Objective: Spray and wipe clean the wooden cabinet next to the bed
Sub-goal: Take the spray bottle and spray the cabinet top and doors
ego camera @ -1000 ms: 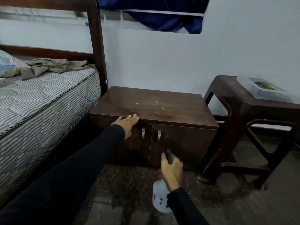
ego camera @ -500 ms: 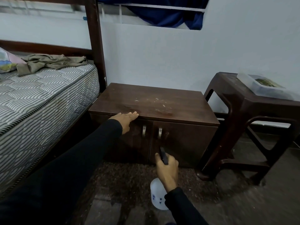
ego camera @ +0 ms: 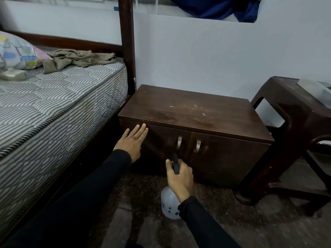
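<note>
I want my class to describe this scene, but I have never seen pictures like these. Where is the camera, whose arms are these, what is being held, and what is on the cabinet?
There is no machine here: a person is working with bare hands. The only camera sits on their head and looks forward and down, so the two black-sleeved arms reaching in from below are their own. The left hand lies flat, fingers straight, against the upper front of the wooden cabinet. The cabinet stands between a bed and a dark stool. The right hand grips a white spray bottle by its dark trigger head, low in front of the doors. The cabinet's top shows pale flecks and dull stains.
</note>
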`<state>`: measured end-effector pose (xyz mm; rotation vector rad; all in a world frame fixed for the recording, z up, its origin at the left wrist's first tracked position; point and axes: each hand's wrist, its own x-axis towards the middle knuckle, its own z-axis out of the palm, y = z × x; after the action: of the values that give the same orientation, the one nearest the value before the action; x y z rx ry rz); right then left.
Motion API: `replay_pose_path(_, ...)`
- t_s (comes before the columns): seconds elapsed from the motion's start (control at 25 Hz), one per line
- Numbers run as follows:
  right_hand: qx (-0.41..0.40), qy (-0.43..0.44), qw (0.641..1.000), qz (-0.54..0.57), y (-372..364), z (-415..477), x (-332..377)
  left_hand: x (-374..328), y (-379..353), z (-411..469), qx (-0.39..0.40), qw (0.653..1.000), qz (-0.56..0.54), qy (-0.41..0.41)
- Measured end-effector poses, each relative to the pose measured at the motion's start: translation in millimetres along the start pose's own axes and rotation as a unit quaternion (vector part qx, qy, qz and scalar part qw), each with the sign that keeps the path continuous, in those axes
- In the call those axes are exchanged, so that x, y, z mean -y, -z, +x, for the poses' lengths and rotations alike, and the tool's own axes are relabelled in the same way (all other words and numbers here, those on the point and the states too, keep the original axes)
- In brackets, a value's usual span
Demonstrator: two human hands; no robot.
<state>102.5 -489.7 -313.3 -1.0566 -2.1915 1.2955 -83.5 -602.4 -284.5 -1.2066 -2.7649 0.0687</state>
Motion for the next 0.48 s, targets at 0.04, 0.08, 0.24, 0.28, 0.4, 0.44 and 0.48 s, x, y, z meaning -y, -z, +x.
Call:
replay_pose_path(0.04, -0.007, 0.004, 1.000, -0.010, -3, 2, 2, 1, -3, 2, 0.001, 1.000, 0.004, 0.002)
replay_pose_path(0.08, -0.006, 0.006, 1.000, -0.011, -6, 4, 5, 2, -5, 2, 0.002, 1.000, 0.008, 0.003)
replay_pose_path(0.24, -0.042, -0.001, 0.999, -0.024, -21, 8, 2, -1, -12, 3, 0.015, 1.000, 0.009, 0.008)
replay_pose_path(0.28, -0.052, 0.000, 0.998, -0.028, -24, 8, 1, 0, -12, 3, 0.022, 1.000, 0.013, 0.009)
replay_pose_path(0.4, -0.023, -0.003, 1.000, -0.010, -22, 2, 0, 2, -10, 3, 0.044, 0.999, 0.019, 0.006)
replay_pose_path(0.44, -0.018, -0.008, 1.000, 0.005, -19, 0, -2, 3, -9, 2, 0.049, 0.999, 0.017, 0.004)
replay_pose_path(0.48, -0.021, -0.014, 0.999, 0.027, -15, -2, -5, 4, -7, 1, 0.053, 0.999, 0.014, 0.001)
